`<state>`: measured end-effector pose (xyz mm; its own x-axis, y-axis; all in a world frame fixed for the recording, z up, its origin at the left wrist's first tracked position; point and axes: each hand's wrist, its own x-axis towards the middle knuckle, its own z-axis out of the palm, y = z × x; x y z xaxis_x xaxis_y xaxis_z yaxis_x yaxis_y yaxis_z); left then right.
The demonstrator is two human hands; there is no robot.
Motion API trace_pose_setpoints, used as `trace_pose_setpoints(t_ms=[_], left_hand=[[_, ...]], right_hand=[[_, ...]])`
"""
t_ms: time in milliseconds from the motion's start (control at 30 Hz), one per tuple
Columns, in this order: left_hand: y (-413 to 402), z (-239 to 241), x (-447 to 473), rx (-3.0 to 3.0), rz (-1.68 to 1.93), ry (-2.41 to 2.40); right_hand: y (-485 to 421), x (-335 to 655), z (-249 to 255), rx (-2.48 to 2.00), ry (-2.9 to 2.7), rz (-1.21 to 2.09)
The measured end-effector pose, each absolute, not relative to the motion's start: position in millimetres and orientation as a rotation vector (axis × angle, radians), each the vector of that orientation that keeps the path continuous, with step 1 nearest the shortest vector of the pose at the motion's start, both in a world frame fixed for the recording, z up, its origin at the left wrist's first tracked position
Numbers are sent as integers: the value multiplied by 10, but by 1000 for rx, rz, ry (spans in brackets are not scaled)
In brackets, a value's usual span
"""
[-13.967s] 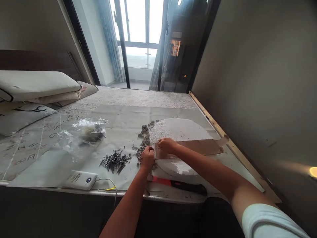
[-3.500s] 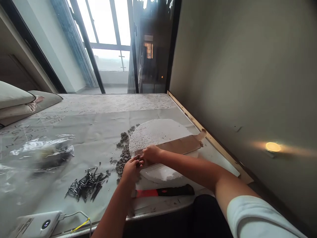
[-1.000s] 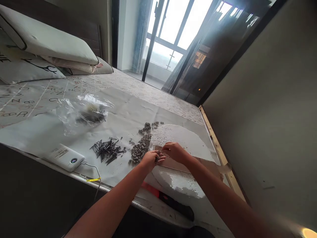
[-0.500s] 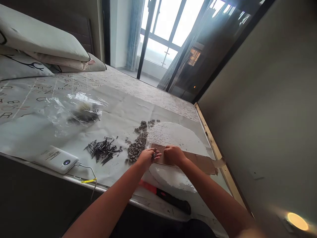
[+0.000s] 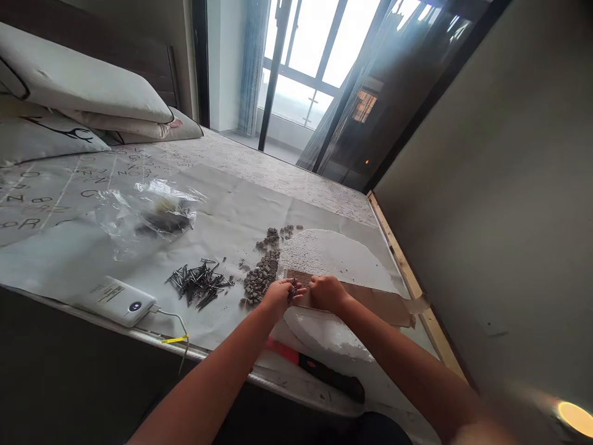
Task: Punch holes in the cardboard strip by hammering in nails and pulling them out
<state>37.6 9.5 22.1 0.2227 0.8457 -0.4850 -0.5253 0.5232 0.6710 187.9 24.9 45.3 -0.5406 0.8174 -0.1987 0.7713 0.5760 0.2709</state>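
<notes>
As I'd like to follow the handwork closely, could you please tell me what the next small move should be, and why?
Probably the right hand should open and take one dark, slender piece, apparently a nail, from the left hand. The left holds several such pieces close by, while the right is closed over the cardboard strip, anything inside it hidden.

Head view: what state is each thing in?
Left hand, cupped around what look like nails
Right hand, curled shut at the cardboard; contents hidden
Cardboard, laid across white slab, one end curled
Nail pile, loose, tangled
Stones, loose, heaped
Plastic bag, crumpled, something dark inside
Power bank, cable plugged in
Red-and-black tool, lying flat, partly hidden
Wall lamp, lit
</notes>
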Motion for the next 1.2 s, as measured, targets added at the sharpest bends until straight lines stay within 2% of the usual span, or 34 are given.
trace_pose_setpoints(t_ms=[400,667,900,1067,1200], left_hand=[[103,149,394,373,990,943],[111,145,415,368,987,943],[106,173,413,389,1000,961],[135,145,417,386,994,963],[160,125,420,382,1036,917]], right_hand=[[256,1911,460,1289,2533,168],[257,1952,652,1520,2502,127],[305,1938,673,1650,2555,4],[339,2010,901,1787,2688,-53],[332,1928,949,1667,2789,-270]])
